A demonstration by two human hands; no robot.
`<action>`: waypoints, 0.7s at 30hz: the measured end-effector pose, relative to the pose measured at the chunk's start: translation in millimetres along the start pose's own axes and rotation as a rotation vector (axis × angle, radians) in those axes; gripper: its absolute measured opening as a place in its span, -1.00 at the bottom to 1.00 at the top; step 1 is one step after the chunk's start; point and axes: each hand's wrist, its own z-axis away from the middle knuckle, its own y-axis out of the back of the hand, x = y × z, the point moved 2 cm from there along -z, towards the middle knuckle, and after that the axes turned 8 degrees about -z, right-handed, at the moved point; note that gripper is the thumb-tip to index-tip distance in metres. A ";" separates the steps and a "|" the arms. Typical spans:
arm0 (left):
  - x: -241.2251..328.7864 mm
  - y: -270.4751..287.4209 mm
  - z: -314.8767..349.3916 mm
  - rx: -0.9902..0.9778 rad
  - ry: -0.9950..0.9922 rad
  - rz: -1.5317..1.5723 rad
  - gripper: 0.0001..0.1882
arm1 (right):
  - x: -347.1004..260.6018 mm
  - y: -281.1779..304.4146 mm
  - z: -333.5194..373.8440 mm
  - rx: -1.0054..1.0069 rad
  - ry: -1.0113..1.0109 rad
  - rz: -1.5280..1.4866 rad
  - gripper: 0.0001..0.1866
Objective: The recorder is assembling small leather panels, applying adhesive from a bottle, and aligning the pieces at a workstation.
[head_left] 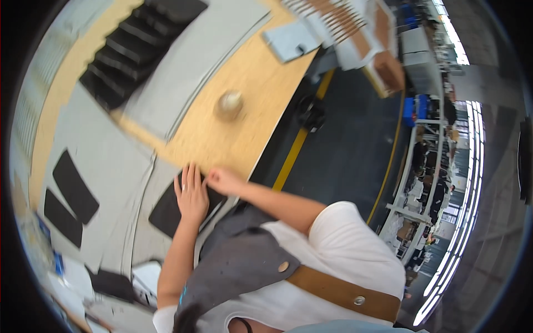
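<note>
Left hand [192, 195] flat, fingers together on black pad [169, 211]; right hand [222, 180] just beside, fingertips pinched at pad's edge, grip unclear.

Both bare arms reach forward, left hand [192, 194] flat with fingers spread, right hand [222, 180] curled just beside it.

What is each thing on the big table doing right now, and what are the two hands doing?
left hand: open, fingers spread, lying flat on the black piece
right hand: fingers curled, touching the black piece's edge
black piece: flat on the grey sheet, under the hands
grey sheet: spread flat on the table
row of black pieces: overlapping one another on a grey sheet
round beige thing: standing alone on the wooden table, blurred
</note>
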 end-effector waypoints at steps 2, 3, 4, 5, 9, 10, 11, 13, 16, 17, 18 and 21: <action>-1.5 -10.2 4.3 0.010 -0.004 0.025 -0.51 | -12.3 0.2 3.9 0.001 -0.012 -0.033 -0.78; -2.8 -13.7 5.0 -0.012 -0.001 0.042 -0.51 | -11.8 -0.4 3.5 0.018 0.049 -0.019 -0.78; -2.5 -12.1 5.0 -0.013 0.000 0.082 -0.50 | -13.0 0.5 4.2 0.036 0.072 -0.001 -0.78; -2.4 -10.3 2.5 0.015 -0.008 0.082 -0.50 | -12.4 1.5 3.1 0.045 0.059 0.012 -0.78; -7.9 -11.7 1.5 0.027 0.005 0.263 -0.49 | -17.5 6.1 1.9 0.057 0.002 0.069 -0.76; -8.9 -10.5 2.7 0.024 0.017 0.270 -0.48 | -16.9 7.0 0.5 0.054 0.006 0.074 -0.75; -11.2 -10.5 5.7 0.019 0.030 0.278 -0.48 | -16.8 6.5 -0.3 0.054 0.018 0.077 -0.75; -20.4 -10.3 16.6 0.019 0.036 0.251 -0.46 | -17.7 6.9 -0.8 0.062 0.042 0.110 -0.76; -34.4 -4.9 35.0 -0.026 0.150 0.291 -0.45 | -16.1 8.0 -2.2 0.070 0.030 0.130 -0.76; -36.7 -4.4 40.0 -0.026 0.150 0.291 -0.45 | -14.9 8.9 -1.6 0.070 0.030 0.130 -0.76; -40.1 -4.0 44.9 -0.017 0.173 0.289 -0.45 | -15.3 9.9 -2.1 0.076 0.034 0.139 -0.76; -47.1 -6.7 61.7 -0.018 0.221 0.286 -0.45 | -16.0 10.5 -0.1 0.069 0.015 0.138 -0.75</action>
